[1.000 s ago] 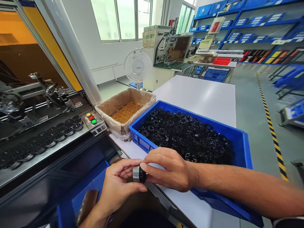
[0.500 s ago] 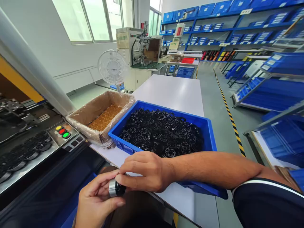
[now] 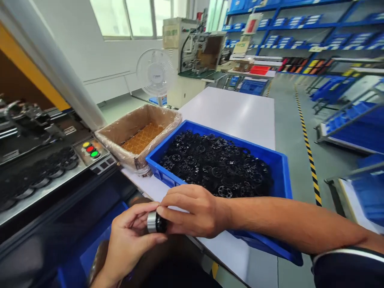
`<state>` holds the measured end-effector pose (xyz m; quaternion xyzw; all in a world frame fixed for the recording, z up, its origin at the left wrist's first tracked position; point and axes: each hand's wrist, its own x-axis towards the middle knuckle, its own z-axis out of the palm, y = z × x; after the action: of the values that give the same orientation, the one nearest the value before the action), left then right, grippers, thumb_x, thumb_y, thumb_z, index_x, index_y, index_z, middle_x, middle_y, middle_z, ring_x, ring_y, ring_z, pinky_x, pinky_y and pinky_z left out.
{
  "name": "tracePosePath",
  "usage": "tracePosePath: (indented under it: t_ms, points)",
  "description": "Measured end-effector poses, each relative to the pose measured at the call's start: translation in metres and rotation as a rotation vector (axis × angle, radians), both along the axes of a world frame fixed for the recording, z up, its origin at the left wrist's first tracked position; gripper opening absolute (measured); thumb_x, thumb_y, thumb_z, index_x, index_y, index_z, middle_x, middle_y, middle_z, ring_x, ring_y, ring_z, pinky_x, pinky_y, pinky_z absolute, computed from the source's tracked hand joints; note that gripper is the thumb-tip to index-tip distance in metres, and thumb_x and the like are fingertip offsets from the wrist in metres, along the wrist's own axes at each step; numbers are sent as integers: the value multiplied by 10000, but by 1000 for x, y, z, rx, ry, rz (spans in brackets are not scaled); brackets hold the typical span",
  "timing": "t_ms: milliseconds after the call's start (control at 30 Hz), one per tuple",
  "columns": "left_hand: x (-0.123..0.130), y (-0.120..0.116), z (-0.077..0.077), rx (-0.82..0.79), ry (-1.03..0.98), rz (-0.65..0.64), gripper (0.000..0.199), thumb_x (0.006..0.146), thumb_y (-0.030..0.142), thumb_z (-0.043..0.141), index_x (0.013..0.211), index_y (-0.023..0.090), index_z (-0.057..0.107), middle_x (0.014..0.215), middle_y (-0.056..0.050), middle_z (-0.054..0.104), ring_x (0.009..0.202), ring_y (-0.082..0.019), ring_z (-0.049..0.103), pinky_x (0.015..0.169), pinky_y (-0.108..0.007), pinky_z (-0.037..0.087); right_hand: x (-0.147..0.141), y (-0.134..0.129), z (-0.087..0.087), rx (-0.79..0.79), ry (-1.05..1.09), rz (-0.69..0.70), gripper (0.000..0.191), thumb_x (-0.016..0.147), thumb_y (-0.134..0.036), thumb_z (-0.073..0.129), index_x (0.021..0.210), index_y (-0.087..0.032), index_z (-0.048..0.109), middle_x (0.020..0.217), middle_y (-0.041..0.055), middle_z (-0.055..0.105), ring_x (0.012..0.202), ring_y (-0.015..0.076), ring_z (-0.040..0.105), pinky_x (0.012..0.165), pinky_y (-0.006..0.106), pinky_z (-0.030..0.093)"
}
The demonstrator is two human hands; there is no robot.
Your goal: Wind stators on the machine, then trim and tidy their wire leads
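A short metal cylinder with a black end piece is held between both hands in front of my body. My left hand grips its silver side between thumb and fingers. My right hand is closed at the black end, with thumb and fingertips pressed there; the fingers partly hide it. Just beyond my right hand stands a blue bin full of black, round, spoked plastic parts. My right forearm crosses the bin's near side.
A plastic-lined carton with a brown patterned layer inside stands left of the bin on the white table. At left, a machine bears yellow, red and green buttons and a row of black-and-silver parts. A fan stands behind.
The view has turned left and slightly down, so the surroundings sit further right and higher. Both hands keep hold of the cylinder, with little change in grip.
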<state>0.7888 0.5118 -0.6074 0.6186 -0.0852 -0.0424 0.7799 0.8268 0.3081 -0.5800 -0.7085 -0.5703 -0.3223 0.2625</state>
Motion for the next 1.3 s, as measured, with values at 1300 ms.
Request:
tracePosePath:
  t_ms: [1300]
  points:
    - [2,16,-20,393,-60,114,448,714,327,842,1149,266,757,1005,-70,711,903,-191,644,709,-234,541,87,-66,-4,-982,790,-645,205,764,-72,680,919,-161,781,951,81,755,925,234,712,821,284,532]
